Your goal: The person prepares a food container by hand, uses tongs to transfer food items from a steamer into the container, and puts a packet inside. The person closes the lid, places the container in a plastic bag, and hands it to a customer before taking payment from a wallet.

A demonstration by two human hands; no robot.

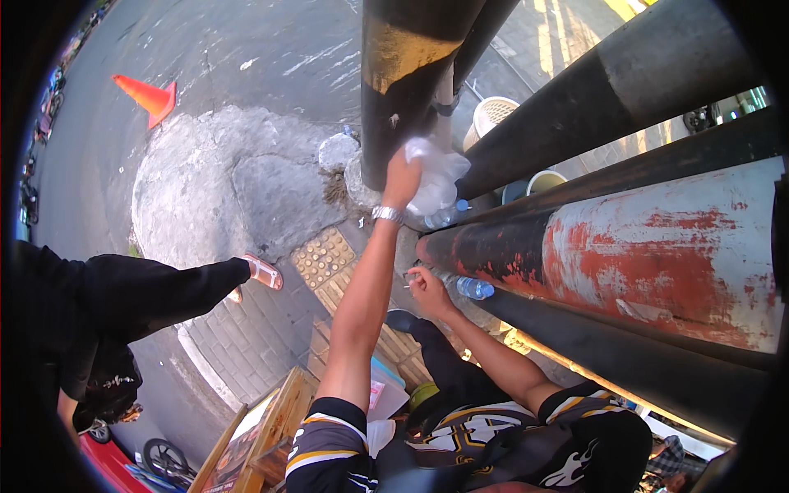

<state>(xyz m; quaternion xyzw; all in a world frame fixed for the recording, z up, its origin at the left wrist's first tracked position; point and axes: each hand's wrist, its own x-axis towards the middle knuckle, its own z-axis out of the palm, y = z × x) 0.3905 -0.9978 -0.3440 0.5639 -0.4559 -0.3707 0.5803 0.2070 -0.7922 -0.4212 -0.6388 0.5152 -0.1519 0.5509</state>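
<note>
My left hand (401, 179), a metal watch on its wrist, is stretched forward beside a thick dark pole (403, 107). Its fingers are closed on a whitish, thin plastic bag (437, 179), which hangs crumpled to the right. Lower down is my right hand (429, 292), its fingers pinched together. Something thin and pale sticks out at its fingertips, too small to name. Just right of that hand a clear plastic bottle (474, 287) lies at the foot of the poles. Another bottle, with a blue cap (462, 205), is partly hidden below the bag.
A peeling red-and-white pole (666, 246) and other dark poles lean in from the right. Behind them are a white basket (493, 113) and a bucket (546, 181). A person in black trousers (164, 287) stands left. An orange cone (149, 97) is on the road; a wooden frame (283, 419) stands near me.
</note>
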